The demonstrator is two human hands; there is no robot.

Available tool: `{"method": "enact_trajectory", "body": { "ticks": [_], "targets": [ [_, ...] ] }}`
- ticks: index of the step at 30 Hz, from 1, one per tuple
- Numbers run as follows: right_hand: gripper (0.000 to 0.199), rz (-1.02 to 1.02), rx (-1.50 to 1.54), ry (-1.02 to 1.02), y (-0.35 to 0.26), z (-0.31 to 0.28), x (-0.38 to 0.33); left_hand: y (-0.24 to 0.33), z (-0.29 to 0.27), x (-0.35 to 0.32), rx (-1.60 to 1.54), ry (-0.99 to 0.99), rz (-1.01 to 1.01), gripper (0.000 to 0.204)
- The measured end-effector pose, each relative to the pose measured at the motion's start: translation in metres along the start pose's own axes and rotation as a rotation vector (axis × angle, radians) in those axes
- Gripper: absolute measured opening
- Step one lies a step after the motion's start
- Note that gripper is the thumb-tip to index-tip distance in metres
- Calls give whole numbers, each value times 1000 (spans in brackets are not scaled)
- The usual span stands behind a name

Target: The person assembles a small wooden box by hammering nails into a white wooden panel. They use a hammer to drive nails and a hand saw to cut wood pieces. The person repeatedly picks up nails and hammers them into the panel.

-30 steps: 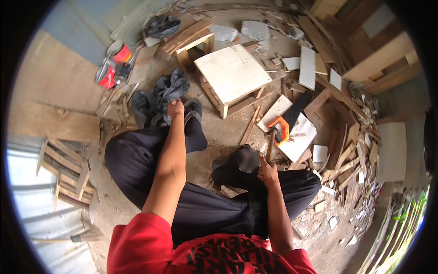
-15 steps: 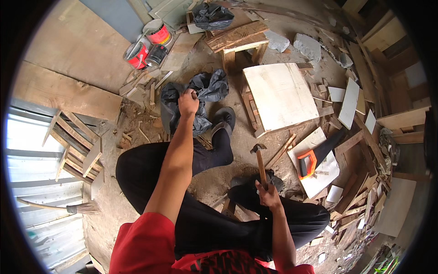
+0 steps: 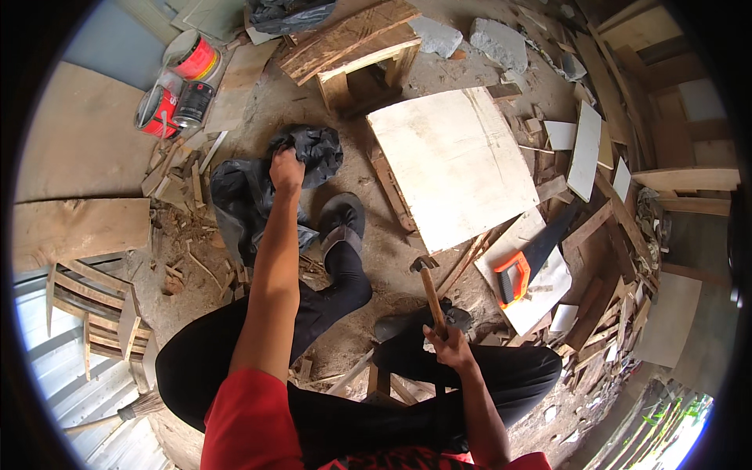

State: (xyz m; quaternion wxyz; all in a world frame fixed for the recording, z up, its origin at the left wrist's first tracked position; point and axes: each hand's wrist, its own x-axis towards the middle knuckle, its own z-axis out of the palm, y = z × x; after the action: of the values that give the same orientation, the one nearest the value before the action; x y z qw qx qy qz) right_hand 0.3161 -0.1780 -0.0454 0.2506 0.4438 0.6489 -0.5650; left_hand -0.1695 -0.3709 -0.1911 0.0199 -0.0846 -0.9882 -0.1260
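Note:
My left hand [image 3: 287, 170] reaches forward, its fingers closed on the crumpled black plastic bag [image 3: 236, 194] lying on the ground beyond my left foot. The bag's folds partly hide the fingertips, and whatever is inside cannot be seen. My right hand [image 3: 453, 348] grips a hammer [image 3: 431, 291] by its wooden handle, above my right shoe, with the metal head pointing up and away from me. Just beyond the hammer head stands a low wooden piece with a pale square board [image 3: 454, 168] on top.
A handsaw with an orange handle [image 3: 511, 280] lies on a white board at the right. Wood scraps [image 3: 603, 329] pile up along the right side. A small wooden stool [image 3: 352, 47] and paint cans [image 3: 191, 56] stand farther off. Slatted wood [image 3: 94, 305] lies at left.
The view has shifted, so most things sit farther left. My left hand has stayed at the bag, whose folds have moved a little. The hammer remains in my right hand.

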Motion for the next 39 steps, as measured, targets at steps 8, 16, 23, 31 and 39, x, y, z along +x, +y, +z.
{"method": "enact_trajectory", "body": {
  "ticks": [8,16,23,31,39],
  "targets": [
    [51,-172,-106,18,10,5,1,-14,-8,16,-15,-31,16,19],
    [52,-344,-167,61,8,0,-13,16,-53,23,-1128,337,-742,25],
    [51,-393,-33,196,30,-17,-21,190,-120,13,-1181,279,78,27],
    [44,-376,369,330,57,-7,5,240,-96,28,-328,105,266,19],
    [41,-655,811,715,-97,-32,67,242,-106,-11,-387,199,196,19]
  ]
}}
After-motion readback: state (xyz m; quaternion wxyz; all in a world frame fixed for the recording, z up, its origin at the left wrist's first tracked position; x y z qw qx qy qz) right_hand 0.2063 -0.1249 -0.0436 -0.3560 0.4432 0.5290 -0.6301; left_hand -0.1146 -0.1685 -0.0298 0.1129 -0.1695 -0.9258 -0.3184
